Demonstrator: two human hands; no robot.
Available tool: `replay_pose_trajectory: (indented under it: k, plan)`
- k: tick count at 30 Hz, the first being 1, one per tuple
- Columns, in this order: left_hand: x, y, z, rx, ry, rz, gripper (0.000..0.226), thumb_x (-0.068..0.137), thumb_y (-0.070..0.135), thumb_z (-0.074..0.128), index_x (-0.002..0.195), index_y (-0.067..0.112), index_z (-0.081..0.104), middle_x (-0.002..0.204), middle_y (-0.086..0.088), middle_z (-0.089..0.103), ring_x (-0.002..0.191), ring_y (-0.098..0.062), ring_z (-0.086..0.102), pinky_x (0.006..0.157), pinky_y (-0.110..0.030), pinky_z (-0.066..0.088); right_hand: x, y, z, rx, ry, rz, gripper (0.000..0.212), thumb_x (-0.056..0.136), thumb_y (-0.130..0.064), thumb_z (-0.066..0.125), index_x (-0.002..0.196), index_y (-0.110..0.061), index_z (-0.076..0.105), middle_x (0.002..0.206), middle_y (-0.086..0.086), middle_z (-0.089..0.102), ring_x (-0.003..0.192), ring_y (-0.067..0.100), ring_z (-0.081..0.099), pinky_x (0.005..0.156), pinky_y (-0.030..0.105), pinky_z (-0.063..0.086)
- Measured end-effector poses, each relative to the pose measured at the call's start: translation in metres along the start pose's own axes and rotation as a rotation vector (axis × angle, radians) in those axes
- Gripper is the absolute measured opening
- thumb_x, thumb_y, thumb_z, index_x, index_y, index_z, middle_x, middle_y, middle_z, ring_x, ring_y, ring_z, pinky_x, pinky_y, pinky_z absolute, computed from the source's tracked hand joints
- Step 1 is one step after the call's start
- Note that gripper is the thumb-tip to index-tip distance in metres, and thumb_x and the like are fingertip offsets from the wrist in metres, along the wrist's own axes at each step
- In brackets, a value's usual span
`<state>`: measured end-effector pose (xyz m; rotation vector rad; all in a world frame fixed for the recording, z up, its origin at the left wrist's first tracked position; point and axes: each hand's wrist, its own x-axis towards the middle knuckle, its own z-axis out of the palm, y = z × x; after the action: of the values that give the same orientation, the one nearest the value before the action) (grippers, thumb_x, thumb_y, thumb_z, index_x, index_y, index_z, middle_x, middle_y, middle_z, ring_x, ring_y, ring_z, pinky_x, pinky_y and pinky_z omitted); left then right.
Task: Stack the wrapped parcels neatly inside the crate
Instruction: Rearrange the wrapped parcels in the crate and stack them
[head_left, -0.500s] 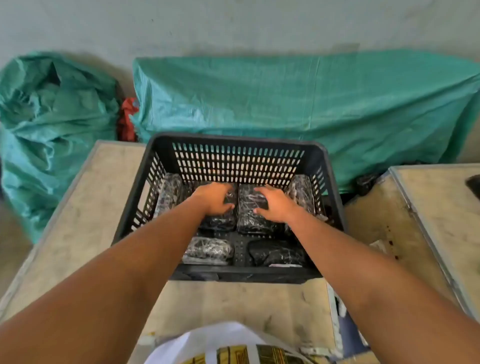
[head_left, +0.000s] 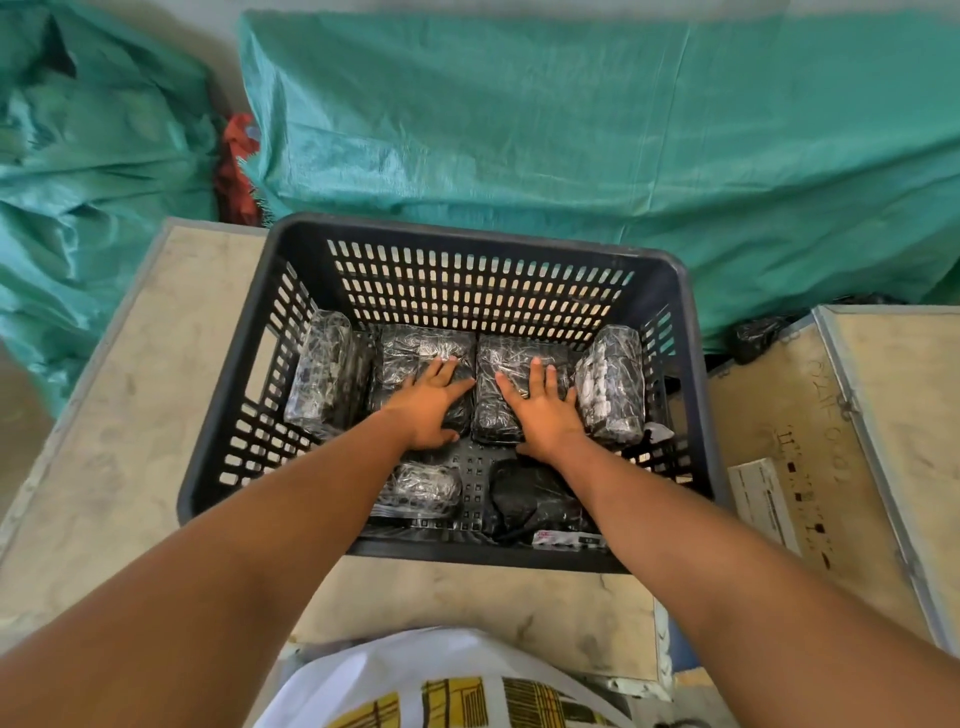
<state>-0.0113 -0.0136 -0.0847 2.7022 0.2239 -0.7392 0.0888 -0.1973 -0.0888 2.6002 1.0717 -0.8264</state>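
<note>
A black slotted plastic crate (head_left: 483, 234) stands on a worn beige table. Inside lie several dark parcels wrapped in clear film. Two parcels lie side by side at the back middle: my left hand (head_left: 431, 402) rests flat, fingers spread, on the left one (head_left: 415, 345), and my right hand (head_left: 543, 410) rests flat on the right one (head_left: 519, 348). One parcel (head_left: 324, 371) leans at the left wall, another (head_left: 613, 384) at the right wall. Two more parcels, one (head_left: 423, 488) and the other (head_left: 535, 501), lie at the front.
The beige table (head_left: 140, 415) carries the crate. A second wooden surface with a metal edge (head_left: 852, 426) stands at the right, with a white label on it. Green tarpaulin bundles (head_left: 571, 130) fill the back and left. A white printed bag (head_left: 447, 686) is at the bottom.
Both hands have flattened out with fingers spread on the two back-middle parcels; before, their fingers were curled around those parcels.
</note>
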Motion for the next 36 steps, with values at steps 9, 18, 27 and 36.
replay_pose_trajectory:
  k: [9,18,27,36]
  plan:
    - [-0.002,-0.014,-0.026,-0.288,-0.014,0.018,0.120,0.078,0.034,0.085,0.161,0.023,-0.001,0.167,-0.011,0.024,0.149,-0.030,0.033,0.122,-0.042,0.028,-0.016,0.005,-0.062,0.237,0.010,-0.120,0.087,0.078,-0.026,0.086,0.154,-0.031,0.043,0.138,0.009,0.063,0.101,0.017,0.069,0.095,0.036,0.057]
    - [-0.020,0.004,-0.060,-0.395,0.204,0.294,0.128,0.087,0.036,0.076,0.148,0.040,-0.037,0.166,-0.013,0.023,0.145,-0.032,0.040,0.119,-0.046,0.034,-0.046,0.047,-0.111,0.908,0.089,-0.108,0.057,0.077,-0.012,0.088,0.131,-0.014,0.069,0.109,-0.010,0.077,0.098,0.006,0.074,0.094,0.028,0.057]
    - [-0.016,0.016,-0.089,-0.288,0.450,0.626,0.099,0.096,0.037,0.064,0.159,0.034,-0.013,0.139,-0.016,0.044,0.116,-0.026,0.052,0.106,-0.040,0.047,-0.065,0.075,-0.132,1.389,0.088,-0.123,0.040,0.082,0.000,0.078,0.119,-0.017,0.076,0.110,0.010,0.079,0.101,0.027,0.076,0.084,0.040,0.062]
    - [-0.017,0.022,-0.079,-0.689,0.379,0.234,0.071,0.102,0.024,0.057,0.157,0.045,0.018,0.134,-0.001,0.054,0.115,-0.019,0.055,0.099,-0.024,0.046,-0.058,0.064,-0.124,1.299,0.449,-0.077,0.065,0.083,-0.030,0.083,0.143,-0.036,0.057,0.148,-0.005,0.058,0.140,0.014,0.050,0.118,0.044,0.039]
